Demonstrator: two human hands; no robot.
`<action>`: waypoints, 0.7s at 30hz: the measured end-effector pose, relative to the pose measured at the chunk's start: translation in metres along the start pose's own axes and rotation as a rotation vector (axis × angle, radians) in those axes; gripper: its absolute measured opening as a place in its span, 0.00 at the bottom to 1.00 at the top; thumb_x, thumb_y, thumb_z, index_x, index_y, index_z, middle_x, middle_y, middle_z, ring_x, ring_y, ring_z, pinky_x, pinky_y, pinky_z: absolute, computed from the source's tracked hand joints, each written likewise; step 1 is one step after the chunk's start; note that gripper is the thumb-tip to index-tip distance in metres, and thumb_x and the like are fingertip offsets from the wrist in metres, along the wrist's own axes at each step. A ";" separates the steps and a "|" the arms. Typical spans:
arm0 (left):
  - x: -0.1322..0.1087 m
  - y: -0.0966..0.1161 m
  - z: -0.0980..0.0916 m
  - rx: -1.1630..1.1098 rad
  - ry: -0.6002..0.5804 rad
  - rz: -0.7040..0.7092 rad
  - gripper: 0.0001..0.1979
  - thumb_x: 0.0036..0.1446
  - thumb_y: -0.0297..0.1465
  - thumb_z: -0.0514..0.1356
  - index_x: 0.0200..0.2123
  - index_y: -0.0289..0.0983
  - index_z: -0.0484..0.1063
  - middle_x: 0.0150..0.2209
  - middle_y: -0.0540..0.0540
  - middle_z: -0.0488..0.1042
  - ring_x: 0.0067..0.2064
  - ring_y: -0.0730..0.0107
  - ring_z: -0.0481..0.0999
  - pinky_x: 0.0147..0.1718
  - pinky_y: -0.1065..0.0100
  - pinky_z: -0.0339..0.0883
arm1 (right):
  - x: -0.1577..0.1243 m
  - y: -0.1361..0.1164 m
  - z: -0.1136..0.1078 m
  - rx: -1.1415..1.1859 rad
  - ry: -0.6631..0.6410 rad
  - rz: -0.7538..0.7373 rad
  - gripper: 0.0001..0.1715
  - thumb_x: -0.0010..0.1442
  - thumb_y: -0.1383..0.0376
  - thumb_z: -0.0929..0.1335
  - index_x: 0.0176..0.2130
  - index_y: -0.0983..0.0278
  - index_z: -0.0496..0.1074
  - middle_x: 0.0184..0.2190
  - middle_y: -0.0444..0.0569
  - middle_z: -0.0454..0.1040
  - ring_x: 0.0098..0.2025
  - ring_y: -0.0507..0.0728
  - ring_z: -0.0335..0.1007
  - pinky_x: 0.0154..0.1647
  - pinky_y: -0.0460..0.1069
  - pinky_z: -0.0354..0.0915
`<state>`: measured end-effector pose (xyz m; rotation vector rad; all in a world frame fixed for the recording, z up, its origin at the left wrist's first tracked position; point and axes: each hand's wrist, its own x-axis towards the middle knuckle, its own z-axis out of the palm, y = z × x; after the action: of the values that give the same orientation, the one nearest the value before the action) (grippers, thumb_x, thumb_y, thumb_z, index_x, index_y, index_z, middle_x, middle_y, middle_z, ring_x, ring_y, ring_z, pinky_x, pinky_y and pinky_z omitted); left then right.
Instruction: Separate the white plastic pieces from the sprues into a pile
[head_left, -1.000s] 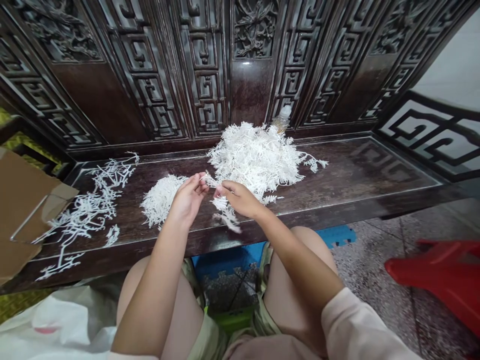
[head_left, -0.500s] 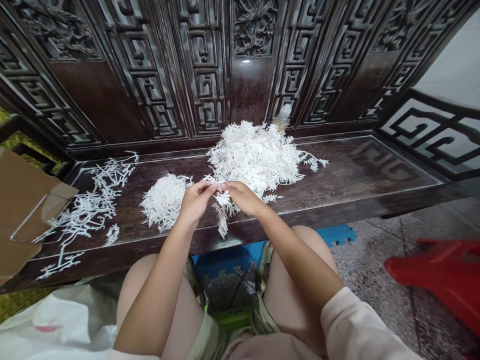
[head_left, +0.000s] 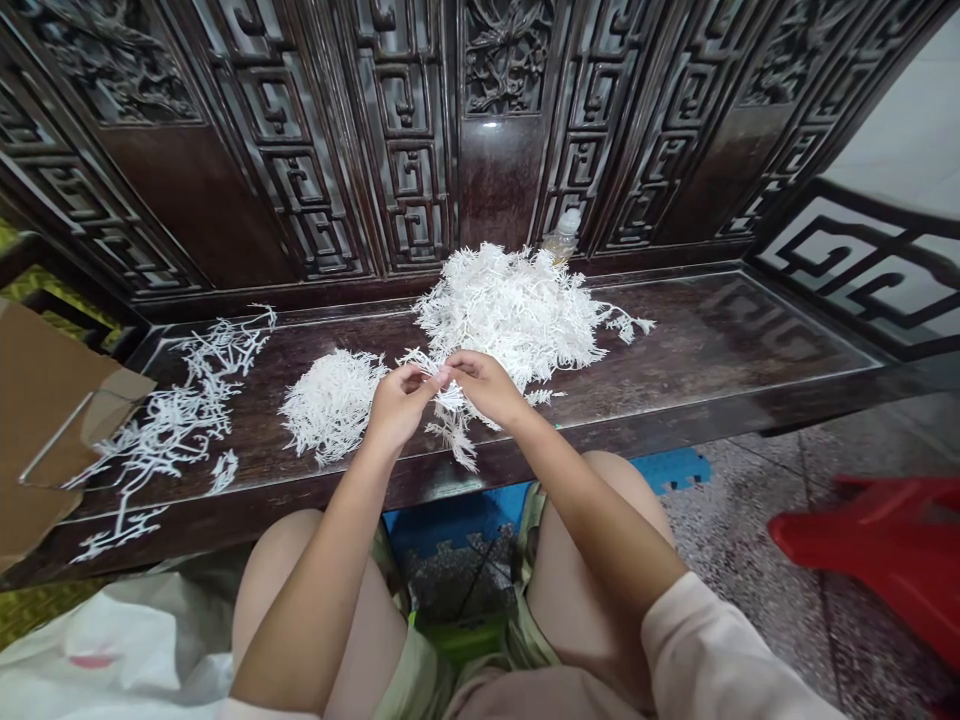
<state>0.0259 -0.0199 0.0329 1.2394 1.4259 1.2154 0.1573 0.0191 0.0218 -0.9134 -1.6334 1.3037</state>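
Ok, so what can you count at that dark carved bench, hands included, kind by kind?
Hands: 2 (left hand, right hand)
Heaps of white sprigs: 2 (large heap, small heap)
Plastic bottle: 1
Cardboard sheet: 1
Total: 6, leaving out the loose sprigs

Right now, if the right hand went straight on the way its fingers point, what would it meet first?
The right hand meets the white branching sprig first, already at its fingers; the left hand lies just beyond, though depth is unclear.

Large pile (head_left: 502, 310) mid-bench (head_left: 720, 340), bottle (head_left: 562, 238) behind it at the back edge. Small pile (head_left: 330, 405) just left, loose sprigs (head_left: 180, 420) nearer the left end, cardboard (head_left: 52, 420) over that edge. Stool (head_left: 862, 530) on floor, right.
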 end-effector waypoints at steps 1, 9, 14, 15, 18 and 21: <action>0.000 -0.001 -0.001 0.003 -0.005 0.003 0.14 0.41 0.40 0.61 0.25 0.34 0.67 0.25 0.49 0.69 0.29 0.72 0.69 0.30 0.71 0.61 | 0.000 0.000 0.000 0.004 0.002 0.007 0.09 0.51 0.61 0.63 0.28 0.65 0.65 0.26 0.44 0.67 0.31 0.50 0.63 0.35 0.46 0.58; 0.005 -0.007 0.001 -0.040 0.083 -0.008 0.13 0.39 0.36 0.62 0.27 0.33 0.70 0.27 0.46 0.72 0.31 0.69 0.72 0.33 0.69 0.63 | -0.001 0.001 0.000 -0.102 0.032 -0.011 0.10 0.52 0.60 0.62 0.29 0.64 0.66 0.26 0.44 0.68 0.31 0.51 0.63 0.36 0.47 0.58; 0.004 -0.006 0.001 -0.022 0.128 -0.057 0.16 0.39 0.34 0.61 0.34 0.32 0.71 0.30 0.45 0.73 0.32 0.69 0.71 0.35 0.68 0.63 | -0.002 -0.001 0.001 -0.175 0.074 0.053 0.10 0.53 0.59 0.61 0.30 0.64 0.64 0.23 0.42 0.63 0.25 0.49 0.57 0.29 0.46 0.55; 0.004 -0.005 0.001 -0.023 0.111 -0.064 0.16 0.40 0.34 0.61 0.34 0.33 0.72 0.30 0.45 0.73 0.32 0.69 0.71 0.35 0.68 0.63 | -0.002 -0.002 0.000 -0.170 0.063 0.070 0.10 0.53 0.59 0.61 0.29 0.64 0.64 0.22 0.41 0.62 0.24 0.49 0.56 0.28 0.45 0.54; 0.003 -0.004 0.001 -0.057 0.082 -0.075 0.14 0.40 0.35 0.61 0.32 0.33 0.72 0.29 0.46 0.73 0.32 0.70 0.71 0.36 0.68 0.62 | -0.003 -0.006 0.000 -0.137 0.006 0.087 0.13 0.53 0.57 0.61 0.29 0.64 0.64 0.22 0.41 0.62 0.24 0.48 0.55 0.28 0.45 0.53; 0.004 -0.005 0.002 -0.101 0.089 -0.078 0.13 0.40 0.35 0.61 0.31 0.33 0.71 0.28 0.47 0.72 0.32 0.70 0.70 0.36 0.68 0.62 | -0.003 -0.006 0.000 -0.133 -0.034 0.056 0.14 0.53 0.56 0.61 0.28 0.65 0.64 0.23 0.42 0.63 0.25 0.49 0.56 0.29 0.45 0.53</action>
<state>0.0265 -0.0160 0.0280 1.0630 1.4459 1.2865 0.1588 0.0150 0.0273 -1.0277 -1.7489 1.2666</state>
